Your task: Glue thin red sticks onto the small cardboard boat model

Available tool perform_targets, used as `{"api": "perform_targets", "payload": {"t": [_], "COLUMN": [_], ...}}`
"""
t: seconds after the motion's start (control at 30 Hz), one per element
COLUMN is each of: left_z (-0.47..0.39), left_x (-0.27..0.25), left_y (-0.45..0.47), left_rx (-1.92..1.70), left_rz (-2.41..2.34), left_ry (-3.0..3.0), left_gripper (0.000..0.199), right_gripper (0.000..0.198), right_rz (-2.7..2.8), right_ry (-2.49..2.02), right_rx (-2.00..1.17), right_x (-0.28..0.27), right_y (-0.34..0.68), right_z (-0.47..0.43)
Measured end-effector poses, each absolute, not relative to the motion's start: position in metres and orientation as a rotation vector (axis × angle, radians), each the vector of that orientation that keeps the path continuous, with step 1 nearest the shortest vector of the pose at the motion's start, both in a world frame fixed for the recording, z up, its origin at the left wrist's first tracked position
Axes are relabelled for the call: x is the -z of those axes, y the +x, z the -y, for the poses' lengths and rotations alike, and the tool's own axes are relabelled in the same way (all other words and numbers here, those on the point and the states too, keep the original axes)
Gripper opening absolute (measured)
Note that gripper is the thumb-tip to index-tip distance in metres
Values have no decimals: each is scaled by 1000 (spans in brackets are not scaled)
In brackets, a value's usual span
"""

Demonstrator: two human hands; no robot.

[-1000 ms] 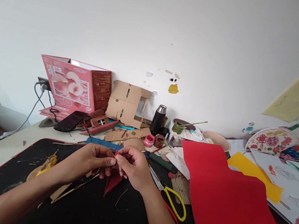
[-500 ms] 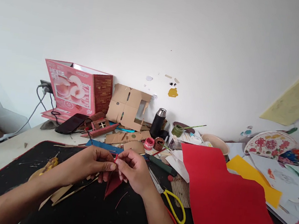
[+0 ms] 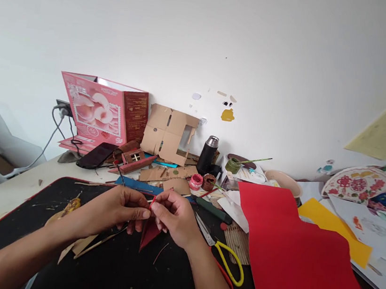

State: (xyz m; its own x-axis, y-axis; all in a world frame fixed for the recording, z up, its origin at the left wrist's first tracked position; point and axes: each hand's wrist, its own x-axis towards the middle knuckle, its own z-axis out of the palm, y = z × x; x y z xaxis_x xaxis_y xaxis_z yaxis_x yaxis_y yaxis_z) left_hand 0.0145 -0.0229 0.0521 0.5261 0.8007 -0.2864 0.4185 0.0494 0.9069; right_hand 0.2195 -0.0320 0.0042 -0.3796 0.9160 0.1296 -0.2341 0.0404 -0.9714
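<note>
My left hand (image 3: 126, 209) and my right hand (image 3: 173, 218) meet over the black mat (image 3: 108, 271), both with fingers pinched. Between their fingertips a thin red strip (image 3: 153, 201) sticks up, its lower part hidden by the fingers. Just below hangs a dark red pointed piece (image 3: 148, 237), its top covered by my hands; which fingers bear it I cannot tell. To the right of my right hand lie scissors (image 3: 229, 258) with yellow and red handles, partly behind my forearm.
A large red sheet (image 3: 299, 253) covers the right side. Behind my hands stand a small brown model boat (image 3: 136, 160), paint jars (image 3: 195, 181), a black flask (image 3: 208, 155) and cut cardboard (image 3: 168, 134). Thin sticks (image 3: 100, 243) and scraps lie by my left forearm.
The view has shifted slightly, so most things sit a little further right and higher. Both hands keep their pinch, and the red strip shows a bit more between the fingertips.
</note>
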Motion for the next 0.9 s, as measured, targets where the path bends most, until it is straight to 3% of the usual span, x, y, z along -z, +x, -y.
{"api": "perform_targets", "payload": {"t": [0.5, 0.77, 0.9], "left_z": [23, 8, 6], "left_x": [-49, -63, -68], "left_y": [9, -12, -21], "left_rx": [-369, -788, -845], "left_rz": [-1106, -1244, -1336], "left_ry": [1596, 1627, 1631], "left_gripper": [61, 88, 84], "right_gripper": [46, 46, 45], "right_rz": [1209, 1187, 1147], "right_ry": [-729, -739, -755], "right_rx": [-1535, -1542, -1507], "right_x": [-6, 3, 4], "right_y": [223, 223, 226], "right_z": [29, 25, 23]}}
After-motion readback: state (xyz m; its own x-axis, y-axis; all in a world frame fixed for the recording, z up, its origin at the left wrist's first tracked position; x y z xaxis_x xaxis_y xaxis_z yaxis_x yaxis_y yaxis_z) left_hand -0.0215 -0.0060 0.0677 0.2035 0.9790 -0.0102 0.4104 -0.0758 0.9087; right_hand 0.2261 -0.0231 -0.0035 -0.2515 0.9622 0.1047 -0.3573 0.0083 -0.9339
